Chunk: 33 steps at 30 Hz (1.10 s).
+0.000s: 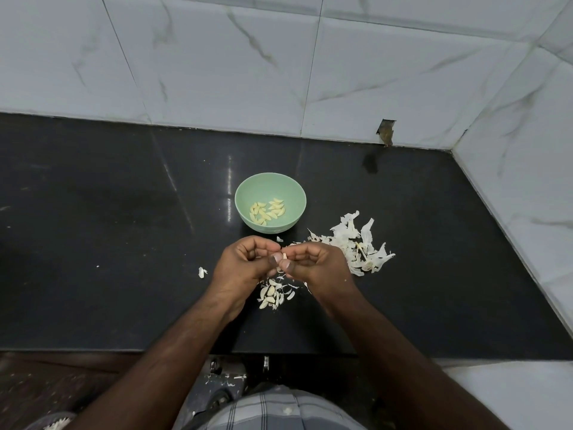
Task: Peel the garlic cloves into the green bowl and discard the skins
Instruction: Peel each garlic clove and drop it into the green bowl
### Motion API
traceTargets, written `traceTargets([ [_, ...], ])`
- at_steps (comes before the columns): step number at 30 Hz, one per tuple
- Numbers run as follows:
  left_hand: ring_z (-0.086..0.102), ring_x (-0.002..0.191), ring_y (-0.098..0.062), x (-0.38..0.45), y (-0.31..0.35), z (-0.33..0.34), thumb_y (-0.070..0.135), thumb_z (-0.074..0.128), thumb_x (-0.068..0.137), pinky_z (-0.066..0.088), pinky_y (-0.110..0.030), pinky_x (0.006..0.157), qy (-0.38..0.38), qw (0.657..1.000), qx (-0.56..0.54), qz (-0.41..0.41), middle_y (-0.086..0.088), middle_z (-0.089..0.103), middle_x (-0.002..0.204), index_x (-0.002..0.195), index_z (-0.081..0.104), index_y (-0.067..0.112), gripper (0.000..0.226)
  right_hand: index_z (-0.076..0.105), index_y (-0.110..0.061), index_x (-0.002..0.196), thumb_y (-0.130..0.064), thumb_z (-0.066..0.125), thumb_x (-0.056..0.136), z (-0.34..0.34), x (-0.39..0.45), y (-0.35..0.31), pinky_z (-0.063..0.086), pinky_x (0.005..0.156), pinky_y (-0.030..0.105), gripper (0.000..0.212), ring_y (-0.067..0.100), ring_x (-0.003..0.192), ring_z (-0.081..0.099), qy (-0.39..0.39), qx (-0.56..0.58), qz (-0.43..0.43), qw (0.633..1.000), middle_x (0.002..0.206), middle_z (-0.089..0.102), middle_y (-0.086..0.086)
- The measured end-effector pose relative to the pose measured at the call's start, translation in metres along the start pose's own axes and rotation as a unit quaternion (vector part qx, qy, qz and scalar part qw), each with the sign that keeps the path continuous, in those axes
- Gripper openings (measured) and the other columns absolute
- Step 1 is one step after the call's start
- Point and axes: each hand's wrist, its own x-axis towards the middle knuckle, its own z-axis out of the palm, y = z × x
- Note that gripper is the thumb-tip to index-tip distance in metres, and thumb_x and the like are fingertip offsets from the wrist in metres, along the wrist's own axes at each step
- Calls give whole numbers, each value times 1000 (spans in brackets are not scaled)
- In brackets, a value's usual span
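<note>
Against a corner of white marble-veined wall tiles (217, 63), a black polished desk (93, 212) fills most of the view. Toward its far middle stands the green bowl (288, 187), upright, with a cluster of peeled garlic cloves (267, 211) lying in its bottom. To the right of the bowl, apart from it, a loose heap of white skins (361, 243) spreads over the desk. Nearer the person, just below the hands, sits a smaller pile of unpeeled cloves (273, 294) mixed with bits of skin. One stray skin flake (202, 272) lies alone to the left of the hands.

Both hands meet above the desk, in front of the bowl. The left hand (245, 262) has its fingers curled, its grip closed on a single garlic clove (283, 256) held between thumb and fingertips. The right hand (316, 263) is also curled inward, its thumb and fingertips pinching the same clove from the other side. The clove is mostly hidden by the fingers.
</note>
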Motion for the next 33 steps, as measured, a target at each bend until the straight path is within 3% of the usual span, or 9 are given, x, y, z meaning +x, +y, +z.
traceTargets([
  [7,62,65,-13,2,0,-2,-6,72,84,54,-19,61,-22,1000,-3,-12,-6,67,72,89,70,5,12,75,-1,87,-3,81,79,0,3,3,54,64,26,10,13,64,67,31,-33,-20,999,76,75,11],
  [16,60,57,-7,-1,2,-1,-8,70,85,49,-16,55,-26,1000,0,-12,-7,65,71,93,69,0,11,73,-6,77,0,80,79,1,3,3,54,65,30,9,16,63,64,41,-36,-16,998,72,71,14],
  [21,65,68,-11,0,-1,-3,-5,70,87,53,-19,63,-20,1000,19,6,-7,72,79,97,72,5,14,71,3,83,2,82,75,2,2,-1,53,62,23,13,13,63,68,66,-3,-7,998,69,71,6],
  [27,72,81,-13,0,4,-3,-5,75,82,58,-23,75,-13,995,88,53,-7,77,88,97,74,8,20,76,-1,92,0,72,86,1,3,-3,60,79,34,7,27,82,73,57,40,44,997,86,75,19],
  [33,69,74,-8,0,2,-2,4,79,83,54,-17,69,-15,982,164,92,-1,76,80,91,77,12,12,71,3,91,4,68,87,0,4,-12,61,73,34,6,27,78,72,70,81,77,991,88,71,27],
])
